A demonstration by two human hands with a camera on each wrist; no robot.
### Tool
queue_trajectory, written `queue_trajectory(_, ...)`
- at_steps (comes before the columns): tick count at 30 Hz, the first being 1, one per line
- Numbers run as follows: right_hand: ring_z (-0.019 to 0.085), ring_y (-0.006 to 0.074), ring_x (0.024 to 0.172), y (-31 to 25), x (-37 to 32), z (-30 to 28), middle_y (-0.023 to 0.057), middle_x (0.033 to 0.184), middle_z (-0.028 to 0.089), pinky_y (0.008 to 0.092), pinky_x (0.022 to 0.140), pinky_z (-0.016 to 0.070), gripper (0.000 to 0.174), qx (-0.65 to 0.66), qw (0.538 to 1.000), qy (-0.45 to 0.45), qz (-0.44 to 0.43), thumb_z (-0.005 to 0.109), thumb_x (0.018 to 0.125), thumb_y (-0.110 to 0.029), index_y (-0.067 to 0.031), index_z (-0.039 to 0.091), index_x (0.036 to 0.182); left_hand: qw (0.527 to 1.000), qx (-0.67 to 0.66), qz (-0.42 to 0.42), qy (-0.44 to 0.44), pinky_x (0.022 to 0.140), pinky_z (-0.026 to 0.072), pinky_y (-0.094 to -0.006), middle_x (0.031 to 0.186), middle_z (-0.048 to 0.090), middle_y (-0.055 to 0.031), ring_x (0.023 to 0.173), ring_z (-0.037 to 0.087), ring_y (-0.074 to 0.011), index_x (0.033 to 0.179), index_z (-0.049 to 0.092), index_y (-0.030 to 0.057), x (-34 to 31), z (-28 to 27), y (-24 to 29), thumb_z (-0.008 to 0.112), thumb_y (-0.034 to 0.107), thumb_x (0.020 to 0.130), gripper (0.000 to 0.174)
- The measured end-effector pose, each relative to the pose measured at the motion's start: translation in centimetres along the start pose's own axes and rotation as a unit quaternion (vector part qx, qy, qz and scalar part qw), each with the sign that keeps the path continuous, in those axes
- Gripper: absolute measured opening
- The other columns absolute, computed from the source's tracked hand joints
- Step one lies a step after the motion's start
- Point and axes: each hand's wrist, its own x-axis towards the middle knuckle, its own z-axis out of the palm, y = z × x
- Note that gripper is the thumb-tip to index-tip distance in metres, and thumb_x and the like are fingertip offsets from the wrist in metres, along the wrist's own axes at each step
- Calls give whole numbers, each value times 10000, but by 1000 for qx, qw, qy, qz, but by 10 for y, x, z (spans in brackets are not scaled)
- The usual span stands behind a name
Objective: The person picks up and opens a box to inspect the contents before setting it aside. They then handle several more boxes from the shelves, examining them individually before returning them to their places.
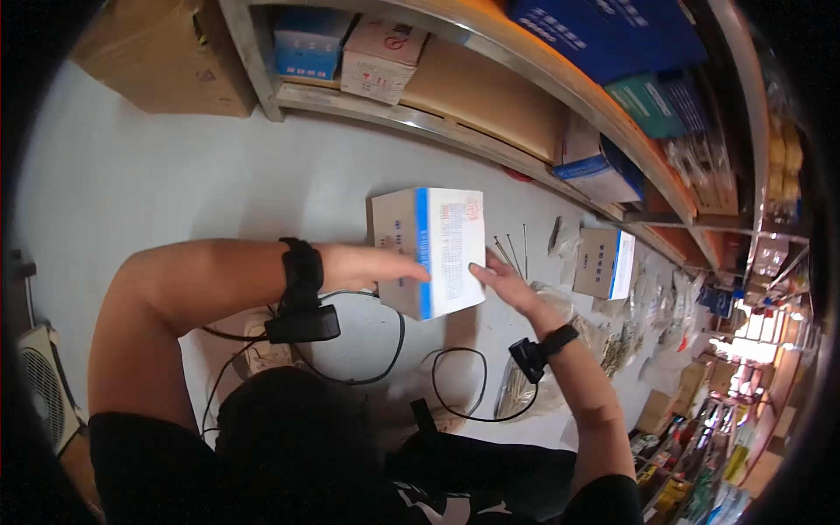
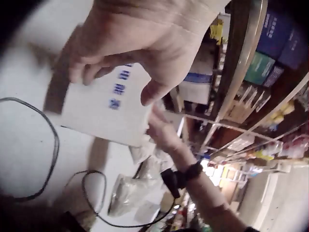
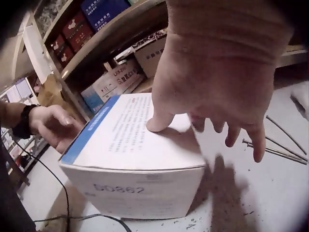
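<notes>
A white cardboard box [image 1: 457, 249] with a blue stripe along one edge is held between both hands in the head view. My left hand [image 1: 372, 264] grips its left side, the thumb by the stripe; in the left wrist view blue characters show on that side beneath the curled fingers [image 2: 89, 75]. On the right, my right hand [image 1: 509, 284] holds the opposite edge, its thumb on the printed face. The right wrist view shows that thumb [image 3: 159, 122] pressing the small print, with the other fingers beyond the edge. "DD862" is marked on the near side.
A metal-framed shelf [image 1: 411, 118] with cartons runs along the top. Right of the hands lie long thin rods [image 1: 526, 249], another white-and-blue box [image 1: 599, 262] and plastic bags [image 1: 525, 376]. Black cables [image 1: 402, 337] loop below. A large brown carton [image 1: 166, 66] stands upper left.
</notes>
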Motion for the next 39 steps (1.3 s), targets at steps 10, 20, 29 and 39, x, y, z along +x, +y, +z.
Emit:
queue_trajectory(10, 443, 186, 1066, -83, 23, 9, 115, 1233, 416, 303, 855, 371, 587, 105, 984, 144, -1, 540, 818, -325, -28, 317, 1272, 982, -75, 60, 160, 966, 252, -377, 1282, 282, -201, 1195, 280, -289, 1313, 52, -29, -11, -26, -48, 590, 333, 720, 879)
queue_trajectory(20, 419, 325, 1094, -169, 141, -169, 175, 1227, 403, 359, 935, 314, 422, -602, 672, 360, -237, 516, 799, -135, -18, 397, 1187, 931, -146, 169, 289, 925, 297, -304, 1200, 410, -159, 1121, 384, -227, 1265, 296, 22, -26, -58, -46, 557, 230, 764, 601)
queue_trajectory(29, 399, 298, 1118, -214, 185, -185, 176, 1169, 453, 331, 950, 296, 366, -728, 559, 346, -195, 445, 829, -134, 3, 414, 1168, 939, -141, 174, 261, 897, 346, -318, 1192, 434, -188, 1118, 408, -260, 1255, 313, 7, -49, -79, -62, 563, 255, 773, 597)
queue_trajectory(39, 391, 266, 1140, -158, 169, -176, 142, 1212, 436, 340, 940, 322, 371, -366, 801, 349, -322, 430, 852, -155, 15, 397, 1180, 869, 198, 293, 346, 878, 381, -307, 1213, 410, -182, 1063, 453, -256, 1229, 337, -9, -51, -67, 23, 549, 196, 783, 534)
